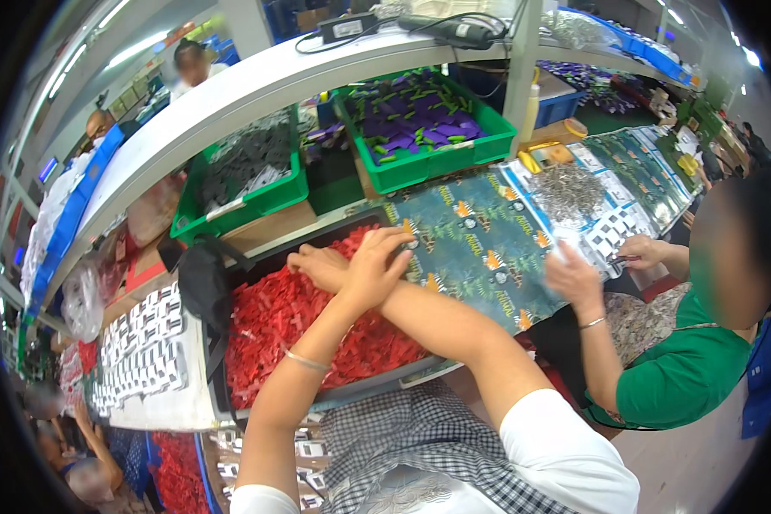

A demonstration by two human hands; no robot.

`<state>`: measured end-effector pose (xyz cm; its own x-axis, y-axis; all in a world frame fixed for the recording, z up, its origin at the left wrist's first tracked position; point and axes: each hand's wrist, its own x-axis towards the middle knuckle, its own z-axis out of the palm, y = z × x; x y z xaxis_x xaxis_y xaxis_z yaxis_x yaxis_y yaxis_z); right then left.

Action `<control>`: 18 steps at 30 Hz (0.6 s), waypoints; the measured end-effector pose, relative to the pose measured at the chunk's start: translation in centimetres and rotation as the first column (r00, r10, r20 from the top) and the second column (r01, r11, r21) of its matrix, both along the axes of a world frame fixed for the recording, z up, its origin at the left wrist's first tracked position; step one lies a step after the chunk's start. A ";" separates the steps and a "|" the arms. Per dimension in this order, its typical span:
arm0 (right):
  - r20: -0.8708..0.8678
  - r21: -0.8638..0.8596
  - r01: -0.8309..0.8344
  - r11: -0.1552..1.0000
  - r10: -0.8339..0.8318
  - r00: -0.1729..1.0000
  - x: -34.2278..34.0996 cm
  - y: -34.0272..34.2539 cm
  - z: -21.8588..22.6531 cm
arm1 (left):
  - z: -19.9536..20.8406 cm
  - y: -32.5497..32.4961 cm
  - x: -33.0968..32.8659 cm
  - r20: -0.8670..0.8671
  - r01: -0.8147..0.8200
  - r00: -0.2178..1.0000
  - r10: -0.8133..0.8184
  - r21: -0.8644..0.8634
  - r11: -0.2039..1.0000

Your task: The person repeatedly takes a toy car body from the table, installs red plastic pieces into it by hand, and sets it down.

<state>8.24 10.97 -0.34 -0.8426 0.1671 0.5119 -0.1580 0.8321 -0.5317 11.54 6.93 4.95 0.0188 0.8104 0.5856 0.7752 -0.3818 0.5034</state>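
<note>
My forearms cross over a dark tray (420, 370) heaped with small red plastic parts (295, 330). My left hand (379, 267), with a thin bracelet at its wrist, lies across my right wrist. Its fingers are bent and apart, pointing toward the patterned table cover, and nothing shows in them. Beneath it, my right hand (319, 266) reaches left over the far part of the red heap. The fingers of that hand are loosely bent, with no part visible in them; whether the fingertips touch the red parts is hard to see.
Green crates hold grey parts (253, 154) and purple and green parts (420, 111) beyond the tray. A black bag (204, 287) hangs at its left edge, beside rows of white parts (141, 351). At right, a green-shirted co-worker (694, 368) handles white pieces near a metal-parts pile (568, 190). A shelf (257, 81) crosses overhead.
</note>
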 end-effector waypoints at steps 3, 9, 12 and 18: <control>0.001 -0.036 -0.039 0.999 0.040 0.999 -0.9 0.1 -1.1 | -0.6 -0.3 -0.4 0.015 -0.084 0.996 0.084 0.049 0.995; -0.156 0.134 0.113 0.985 -0.092 0.983 -0.8 -0.1 -2.4 | 0.8 -0.7 -1.1 -0.068 -0.182 0.978 0.198 0.186 0.965; -0.120 0.155 0.090 0.984 -0.071 0.990 -1.6 0.1 -2.0 | 2.1 0.0 0.8 -0.059 -0.148 0.986 0.159 0.157 0.976; 0.115 -0.088 -0.182 0.979 0.191 0.975 3.7 0.7 -0.6 | 2.6 6.7 9.2 -0.494 0.557 0.646 -0.583 -0.218 0.802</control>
